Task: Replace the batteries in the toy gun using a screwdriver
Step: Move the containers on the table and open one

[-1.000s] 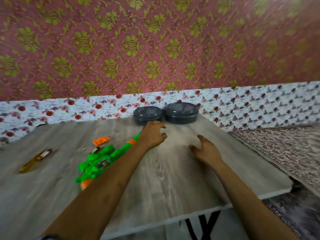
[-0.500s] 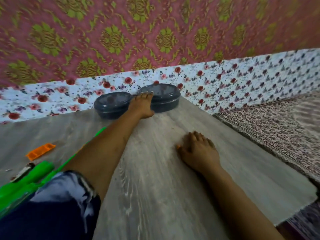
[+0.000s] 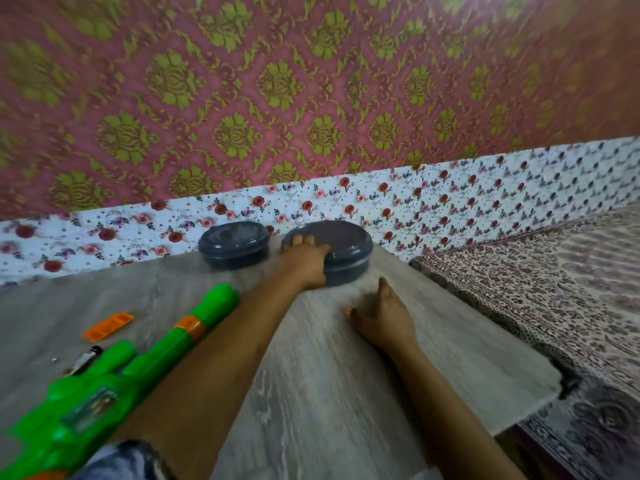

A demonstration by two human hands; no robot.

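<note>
A green toy gun (image 3: 114, 379) with an orange band lies on the grey wooden table (image 3: 329, 393) at the left, its battery bay uncovered. An orange battery cover (image 3: 108, 326) lies beyond it, and a small dark cylinder (image 3: 85, 358), maybe a battery, rests beside the gun. My left hand (image 3: 304, 263) reaches far forward and grips the rim of the right grey lidded container (image 3: 346, 252), which looks tilted and blurred. My right hand (image 3: 384, 317) rests on the table just in front of that container, fingers loosely apart, holding nothing. No screwdriver is in view.
A second grey lidded container (image 3: 235, 244) stands left of the first, against the floral wall band (image 3: 104, 233). The table's right edge (image 3: 533, 400) drops to a patterned carpet (image 3: 554, 282). A dark sleeve (image 3: 117, 459) shows at the bottom left.
My left hand has gone from above the table to the right container and closed on its rim. My right hand has settled on the table. The camera has swung, bringing the gun back into view.
</note>
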